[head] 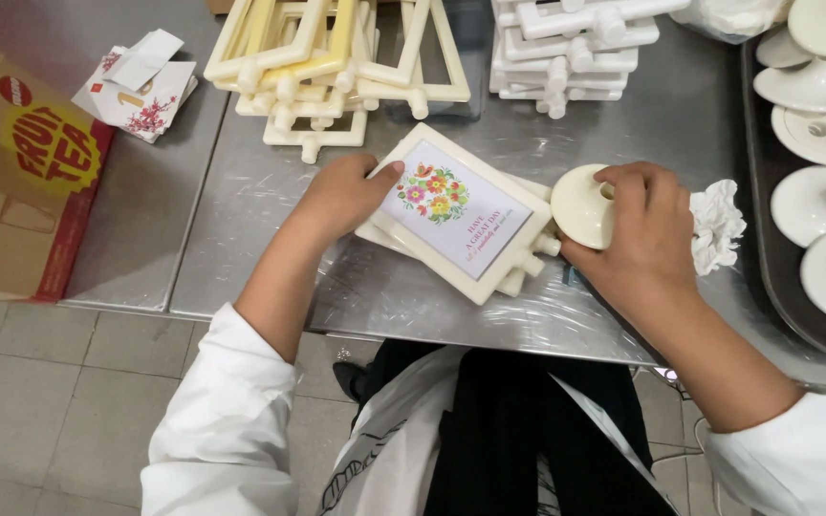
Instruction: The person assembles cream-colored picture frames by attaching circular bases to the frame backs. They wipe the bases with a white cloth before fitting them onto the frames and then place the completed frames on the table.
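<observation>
1. At the right of the steel bench [413, 306], the right hand [644, 229] is curled over a cream round base [580, 205], fingers wrapped across its top and thumb under its near edge; the disc sits right against the stub at the frame's lower right corner. A firm, even grip around the rim looks wise, so the disc stays square to the stub.
2. Opposite it, the left hand [341, 196] lies flat on the left edge of the cream picture frame [456, 215], thumb stretched onto the flowered card, fingers loosely together. Pressing on the frame border, not the card, would likely keep the print clean.
3. Under the held frame lies a second frame, slightly offset; it could slide, so steady downward pressure seems needed.
4. Just right of the base lies a crumpled white tissue [717, 225], apart from the joint.
5. Further out, stacks of empty frames [336, 67] stand at the back, a dark tray of round bases [819, 191] at the far right, and a cardboard box [21, 172] at the left.
</observation>
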